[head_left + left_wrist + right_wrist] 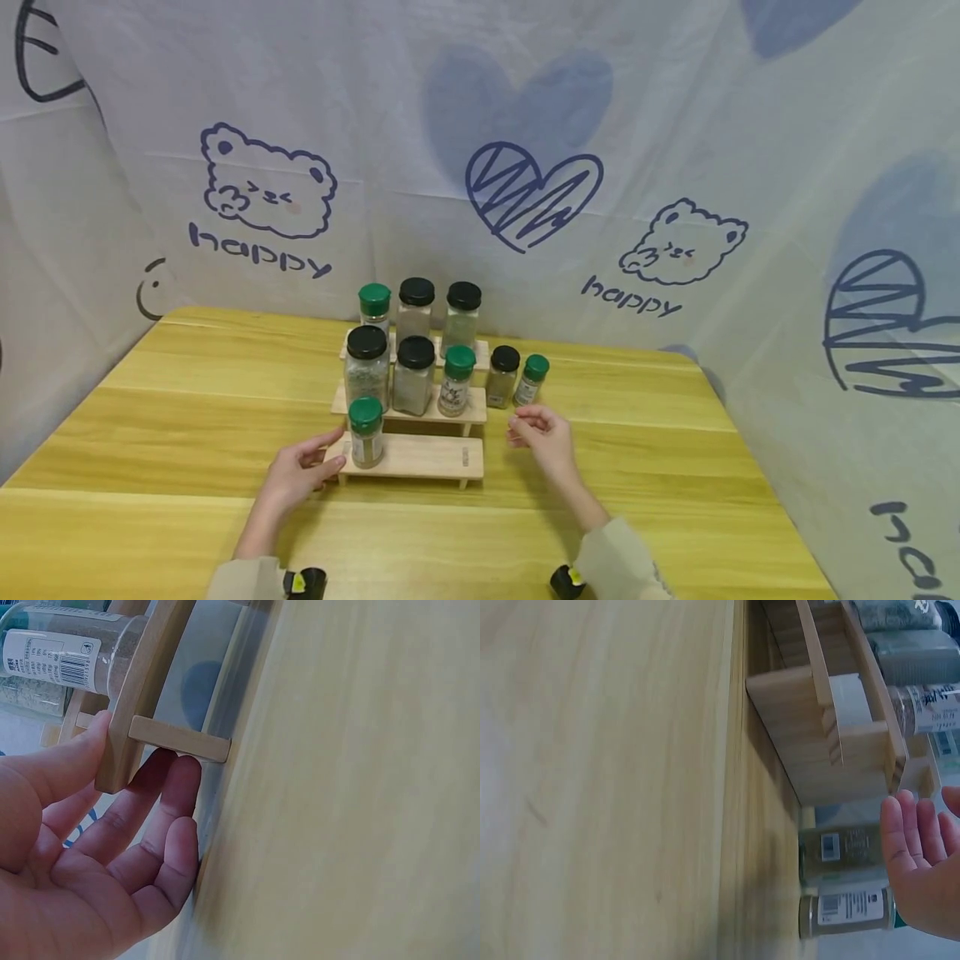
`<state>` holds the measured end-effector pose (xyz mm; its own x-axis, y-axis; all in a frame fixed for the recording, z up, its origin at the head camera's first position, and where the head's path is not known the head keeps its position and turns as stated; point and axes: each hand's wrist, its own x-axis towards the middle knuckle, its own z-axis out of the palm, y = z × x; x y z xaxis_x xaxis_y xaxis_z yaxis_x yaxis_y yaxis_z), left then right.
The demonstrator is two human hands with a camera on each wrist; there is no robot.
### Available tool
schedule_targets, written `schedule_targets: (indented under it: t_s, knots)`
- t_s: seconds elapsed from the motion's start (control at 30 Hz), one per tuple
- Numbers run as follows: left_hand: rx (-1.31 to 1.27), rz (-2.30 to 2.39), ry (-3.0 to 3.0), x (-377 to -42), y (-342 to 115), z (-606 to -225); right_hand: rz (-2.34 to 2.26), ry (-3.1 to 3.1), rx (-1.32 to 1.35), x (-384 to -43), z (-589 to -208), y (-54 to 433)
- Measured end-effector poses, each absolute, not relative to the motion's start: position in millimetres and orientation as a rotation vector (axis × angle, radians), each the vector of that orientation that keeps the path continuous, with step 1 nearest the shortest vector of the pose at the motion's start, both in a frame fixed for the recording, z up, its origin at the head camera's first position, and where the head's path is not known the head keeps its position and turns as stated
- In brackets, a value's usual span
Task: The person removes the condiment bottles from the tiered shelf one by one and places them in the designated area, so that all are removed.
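Note:
A three-step wooden spice rack (427, 457) stands on the table, several spice jars on its steps. My left hand (295, 475) holds the left end of its lowest step; in the left wrist view the thumb lies against the board and the fingers (180, 787) reach under it beside the leg. Near that end stands a green-capped spice jar (366, 433). My right hand (551, 442), holding nothing, hovers with loosely bent fingers just in front of two jars beside the rack: a black-capped jar (502, 377) and a smaller green-capped jar (531, 382).
The middle step carries two black-capped jars, one being a tall jar (367, 371), and a green-capped jar (456, 383). Three more jars stand on the top step, among them a black-capped jar (462, 317). A printed cloth (405, 233) hangs behind the wooden table (187, 400).

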<state>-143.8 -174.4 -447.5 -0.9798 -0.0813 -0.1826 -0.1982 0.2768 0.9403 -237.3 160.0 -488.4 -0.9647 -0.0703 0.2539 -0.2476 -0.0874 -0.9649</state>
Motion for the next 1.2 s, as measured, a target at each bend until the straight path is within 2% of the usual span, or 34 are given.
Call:
schedule_targets:
  t_s: [0.17,0.27,0.5,1.2]
  knots:
    - [-0.267,1.809,2.428,-144.5,-173.4,-447.5,2.229,-2.007,0.411,-226.8,-483.9,150.2]
    - [-0.271,1.803,2.435,-144.4,-173.6,-447.0,2.222,-2.011,0.427,-211.8,-464.5,138.4]
    - [-0.244,1.793,2.468,-144.1,-173.6,-446.9,2.26,-2.069,0.291,-187.3,-434.1,112.0]
    - [-0.239,1.778,2.478,-143.1,-173.3,-446.0,2.308,-2.158,0.414,-172.6,-436.3,56.8]
